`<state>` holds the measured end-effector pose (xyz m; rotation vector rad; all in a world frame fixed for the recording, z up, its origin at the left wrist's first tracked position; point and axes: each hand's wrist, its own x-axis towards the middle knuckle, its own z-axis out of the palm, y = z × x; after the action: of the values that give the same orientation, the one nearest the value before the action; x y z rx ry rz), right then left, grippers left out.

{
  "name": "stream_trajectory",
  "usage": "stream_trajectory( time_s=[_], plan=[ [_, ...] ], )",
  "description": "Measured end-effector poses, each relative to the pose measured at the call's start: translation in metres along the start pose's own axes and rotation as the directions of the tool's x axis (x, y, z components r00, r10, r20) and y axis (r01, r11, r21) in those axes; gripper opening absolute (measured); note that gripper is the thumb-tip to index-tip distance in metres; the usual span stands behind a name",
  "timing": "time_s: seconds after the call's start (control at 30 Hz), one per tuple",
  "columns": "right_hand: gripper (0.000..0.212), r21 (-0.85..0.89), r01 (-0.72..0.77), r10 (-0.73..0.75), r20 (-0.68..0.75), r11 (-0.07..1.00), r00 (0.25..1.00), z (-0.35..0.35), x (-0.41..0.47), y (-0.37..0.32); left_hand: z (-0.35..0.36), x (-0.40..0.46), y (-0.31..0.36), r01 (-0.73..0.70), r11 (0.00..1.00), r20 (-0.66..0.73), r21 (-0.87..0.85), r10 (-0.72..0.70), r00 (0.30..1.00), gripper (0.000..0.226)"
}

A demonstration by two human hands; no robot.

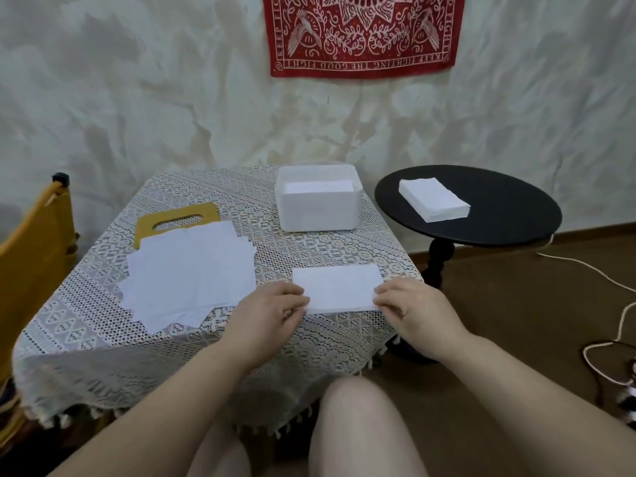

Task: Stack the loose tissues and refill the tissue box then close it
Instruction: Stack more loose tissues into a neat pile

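A small neat stack of white tissues (pixel 339 285) lies near the front edge of the lace-covered table (pixel 309 249). My left hand (pixel 272 313) pinches its near left corner and my right hand (pixel 411 309) pinches its near right corner. To the left, several loose white tissues (pixel 187 273) lie fanned out and overlapping. They partly cover the box's yellow wooden lid (pixel 172 220) with its oval slot. At the table's far side stands the white tissue box (pixel 318 206), open, with some tissues inside.
A round black side table (pixel 499 215) to the right carries another stack of white tissues (pixel 434 199). A yellow chair (pixel 31 256) stands at the left. White cables (pixel 616 304) run over the brown floor at right. My knees are under the table's front edge.
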<state>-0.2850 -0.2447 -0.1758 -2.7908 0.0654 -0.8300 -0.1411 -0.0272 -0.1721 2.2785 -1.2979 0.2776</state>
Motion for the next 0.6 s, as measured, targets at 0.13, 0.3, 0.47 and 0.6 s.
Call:
stream_trajectory(
  time_s=[0.13,0.3,0.47,0.6],
  plan=[
    [0.025,0.033,-0.092,0.092,0.007,0.995,0.996,0.0001,-0.0053,0.0022,-0.0050,-0.0035,-0.0026,0.133,0.991,0.029,-0.015,-0.132,0.991,0.039],
    [0.044,0.093,-0.293,0.286,0.081,0.952,0.955,-0.0040,-0.0050,0.0037,-0.0100,-0.0060,-0.0028,0.269,0.957,0.036,-0.112,-0.267,0.963,0.034],
    [0.033,0.110,-0.350,0.344,0.074,0.930,0.936,-0.0062,-0.0076,0.0014,-0.0096,-0.0062,0.0022,0.332,0.927,0.012,-0.173,-0.335,0.942,0.025],
    [0.024,0.098,-0.365,0.360,0.060,0.926,0.931,-0.0069,-0.0074,-0.0024,-0.0090,-0.0062,0.0024,0.334,0.925,0.011,-0.182,-0.338,0.941,0.021]
  ],
)
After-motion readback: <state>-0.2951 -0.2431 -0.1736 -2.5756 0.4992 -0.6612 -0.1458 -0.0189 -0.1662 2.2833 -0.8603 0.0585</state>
